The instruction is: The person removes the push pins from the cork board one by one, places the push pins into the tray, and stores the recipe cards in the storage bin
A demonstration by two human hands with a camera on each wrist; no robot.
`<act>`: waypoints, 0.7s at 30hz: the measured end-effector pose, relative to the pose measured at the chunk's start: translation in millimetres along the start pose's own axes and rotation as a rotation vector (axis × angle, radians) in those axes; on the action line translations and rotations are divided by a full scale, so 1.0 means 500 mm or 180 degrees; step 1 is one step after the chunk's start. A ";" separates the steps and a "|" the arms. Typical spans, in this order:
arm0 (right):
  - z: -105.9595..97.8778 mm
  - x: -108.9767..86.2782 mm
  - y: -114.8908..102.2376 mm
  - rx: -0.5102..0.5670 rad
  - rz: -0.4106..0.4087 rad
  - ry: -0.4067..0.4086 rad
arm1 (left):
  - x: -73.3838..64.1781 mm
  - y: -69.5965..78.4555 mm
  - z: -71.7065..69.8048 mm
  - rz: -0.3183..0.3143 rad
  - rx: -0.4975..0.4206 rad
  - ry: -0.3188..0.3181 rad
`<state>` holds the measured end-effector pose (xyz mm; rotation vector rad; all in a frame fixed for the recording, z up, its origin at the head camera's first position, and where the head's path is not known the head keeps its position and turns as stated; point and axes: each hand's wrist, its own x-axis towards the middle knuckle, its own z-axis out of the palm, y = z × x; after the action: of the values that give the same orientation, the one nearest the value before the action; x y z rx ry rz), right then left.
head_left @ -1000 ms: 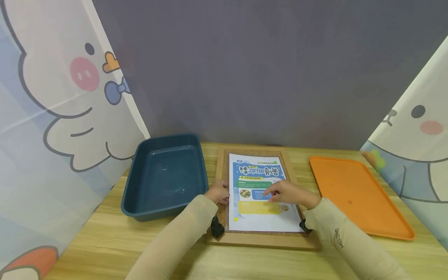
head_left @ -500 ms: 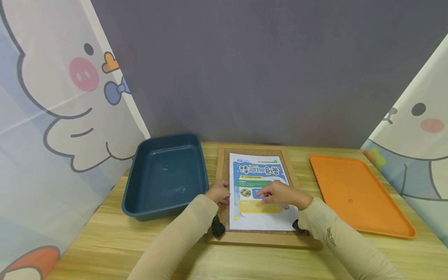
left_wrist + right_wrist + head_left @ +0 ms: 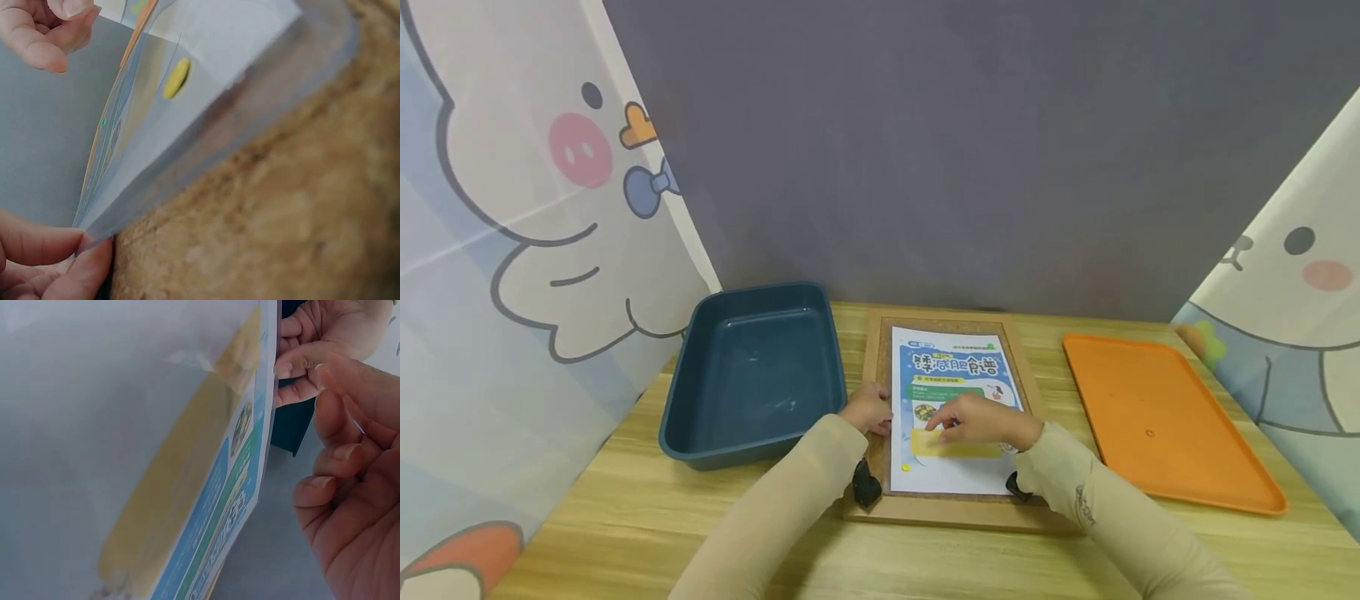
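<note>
A printed poster sheet [image 3: 955,475] in a clear plastic cover lies on a wood-framed corkboard [image 3: 880,367]. My left hand [image 3: 869,409] pinches the sheet's left edge between thumb and finger; in the left wrist view, that edge stands lifted off the cork. Over the lower half of the poster hovers my right hand [image 3: 973,419], its fingers loosely bent and nothing visible between them. A small yellow round piece [image 3: 177,78] sits on the sheet near its lower left corner. Close to the top right corner is a small green piece [image 3: 990,347].
A deep dark-blue bin [image 3: 745,454] stands to the left of the corkboard. On the right lies a flat orange tray [image 3: 1180,425]. A grey panel [image 3: 925,150] rises behind the wooden table [image 3: 880,567], with printed cartoon sheets on both sides.
My right hand has moved left and slightly nearer across the poster, uncovering more of its right side. The left hand has kept its grip on the left edge.
</note>
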<state>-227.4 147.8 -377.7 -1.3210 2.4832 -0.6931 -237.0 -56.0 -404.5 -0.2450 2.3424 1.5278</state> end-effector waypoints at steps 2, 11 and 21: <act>0.001 0.003 -0.003 0.0010 -0.0005 -0.0003 | 0.000 0.001 0.000 -0.0001 0.0020 0.0008; 0.010 0.018 -0.021 0.0057 -0.0070 -0.0121 | 0.003 -0.001 -0.001 -0.0043 0.0040 -0.0018; 0.021 0.031 -0.032 0.0179 -0.0064 -0.0212 | 0.001 -0.001 -0.002 0.0001 0.0037 -0.0046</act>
<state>-220.0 123.9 -378.4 -1.3287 2.3839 -0.7063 -237.6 -57.2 -404.8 -0.2302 2.3394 1.5108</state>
